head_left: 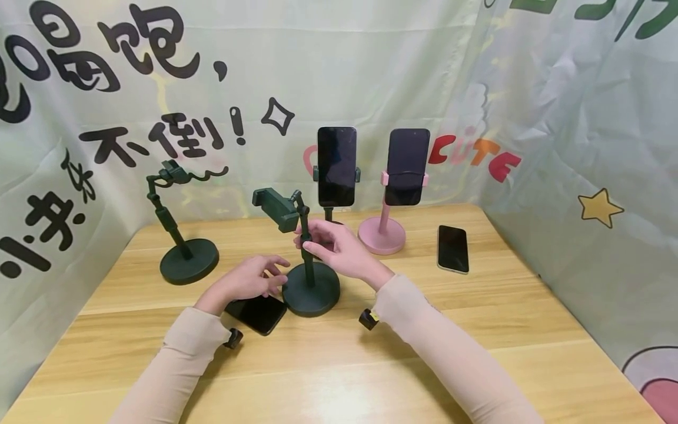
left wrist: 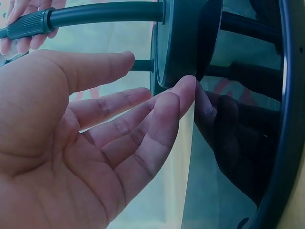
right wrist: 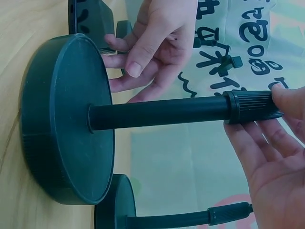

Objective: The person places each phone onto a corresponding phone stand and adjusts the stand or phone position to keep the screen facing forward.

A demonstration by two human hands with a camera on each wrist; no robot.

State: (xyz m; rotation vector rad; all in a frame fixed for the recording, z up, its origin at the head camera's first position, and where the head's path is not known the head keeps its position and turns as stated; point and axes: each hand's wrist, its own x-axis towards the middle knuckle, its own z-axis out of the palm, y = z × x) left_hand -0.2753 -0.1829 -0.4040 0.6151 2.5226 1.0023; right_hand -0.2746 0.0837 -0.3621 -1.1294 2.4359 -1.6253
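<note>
A dark green phone stand (head_left: 311, 288) with a round base stands on the table in front of me. My right hand (head_left: 339, 247) grips its ribbed collar (right wrist: 255, 106) on the pole, thumb on one side and fingers on the other. The stand's clamp (head_left: 276, 209) holds no phone and faces up to the left. My left hand (head_left: 254, 277) has its fingers loosely bent, fingertips right at the edge of the base (left wrist: 178, 43). Beneath that hand lies a black phone (head_left: 263, 316), screen up, partly hidden by it.
Another green stand (head_left: 189, 262) without a phone is at the left. Behind, a phone (head_left: 337, 168) sits in a green stand and another phone (head_left: 406, 168) in a pink stand (head_left: 382, 237). A loose phone (head_left: 452, 249) lies at the right. A printed cloth (head_left: 397, 70) hangs behind the table.
</note>
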